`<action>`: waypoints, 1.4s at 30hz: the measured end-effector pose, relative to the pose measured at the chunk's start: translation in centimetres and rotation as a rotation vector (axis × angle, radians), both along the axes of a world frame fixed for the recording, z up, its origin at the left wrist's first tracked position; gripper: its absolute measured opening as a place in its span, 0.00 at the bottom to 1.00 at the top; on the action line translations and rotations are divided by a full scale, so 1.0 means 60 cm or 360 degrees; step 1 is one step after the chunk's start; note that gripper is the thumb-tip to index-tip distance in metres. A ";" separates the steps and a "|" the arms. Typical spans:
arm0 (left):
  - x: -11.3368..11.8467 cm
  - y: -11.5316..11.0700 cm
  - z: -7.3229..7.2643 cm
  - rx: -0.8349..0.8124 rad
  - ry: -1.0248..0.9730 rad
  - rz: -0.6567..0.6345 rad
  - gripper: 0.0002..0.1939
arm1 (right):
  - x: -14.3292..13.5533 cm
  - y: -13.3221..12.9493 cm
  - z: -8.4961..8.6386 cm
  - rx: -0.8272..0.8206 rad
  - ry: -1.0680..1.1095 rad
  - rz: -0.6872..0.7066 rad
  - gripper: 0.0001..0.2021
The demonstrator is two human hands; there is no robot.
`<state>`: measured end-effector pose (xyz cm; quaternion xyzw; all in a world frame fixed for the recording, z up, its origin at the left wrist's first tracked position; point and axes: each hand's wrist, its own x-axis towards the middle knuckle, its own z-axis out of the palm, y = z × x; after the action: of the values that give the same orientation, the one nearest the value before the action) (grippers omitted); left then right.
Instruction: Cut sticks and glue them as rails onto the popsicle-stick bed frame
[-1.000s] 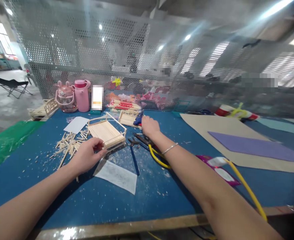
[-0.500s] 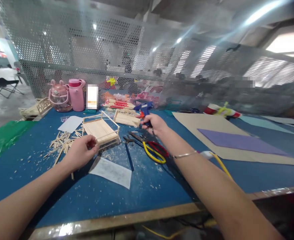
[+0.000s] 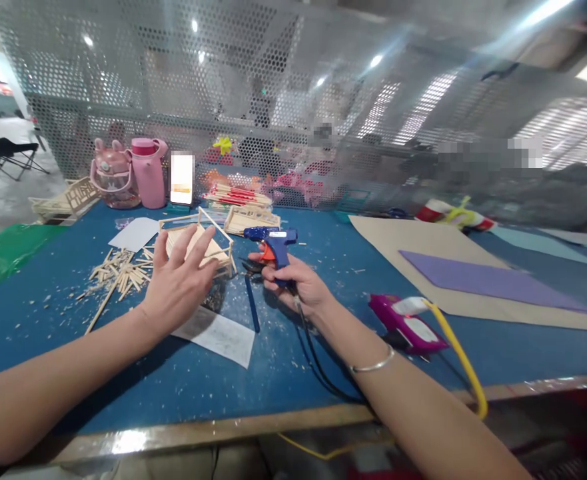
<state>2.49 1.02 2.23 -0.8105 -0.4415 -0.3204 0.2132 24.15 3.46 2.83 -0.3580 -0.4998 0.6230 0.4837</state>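
A blue hot glue gun (image 3: 278, 241) with an orange trigger is gripped in my right hand (image 3: 298, 283), its nozzle pointing left and its black cord trailing down over the forearm side. My left hand (image 3: 180, 287) has its fingers spread over the front of a small wooden stick frame (image 3: 222, 252); whether it touches the frame I cannot tell. Loose cut sticks (image 3: 120, 273) lie left of that hand. Below it rests a white paper sheet (image 3: 228, 339), partly covered. Between the hands are a dark blue strip (image 3: 252, 303) and pliers, mostly hidden behind my right hand.
A second stick piece (image 3: 246, 220) and red-tipped sticks (image 3: 238, 195) lie at the back. Pink bottles (image 3: 149, 175) and a lit phone (image 3: 182, 178) stand back left. On the right are purple foam (image 3: 483, 280), tan board (image 3: 423, 240) and a magenta power strip (image 3: 408, 327) with a yellow cord.
My right hand has brought the glue gun nearer and turned its nozzle left. My left hand has opened from a curled shape and moved over the wooden frame. The magenta power strip now shows.
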 end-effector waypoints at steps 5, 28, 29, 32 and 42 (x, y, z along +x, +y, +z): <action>0.013 0.004 -0.003 -0.0104 -0.0028 0.0062 0.10 | 0.007 -0.010 0.013 -0.0003 0.0126 0.0176 0.28; -0.045 -0.037 0.009 -0.0022 -0.0438 -0.0308 0.08 | -0.007 -0.005 0.003 0.0053 0.0180 0.0018 0.13; -0.047 -0.038 0.004 -0.0119 -0.0534 -0.0269 0.08 | -0.008 -0.004 0.002 0.0054 0.0161 -0.0032 0.13; -0.053 -0.034 -0.006 -0.0376 -0.0829 -0.0160 0.06 | -0.010 0.000 0.000 0.0056 0.0113 -0.0134 0.14; -0.061 0.004 -0.024 -0.0877 -0.1355 -0.0131 0.09 | 0.012 -0.033 0.084 0.0373 -0.0416 0.0106 0.13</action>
<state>-1.18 1.29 0.81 -0.6510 -0.5251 -0.5021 -0.2201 24.84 1.46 7.88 -0.3604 -0.6392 0.5243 0.4320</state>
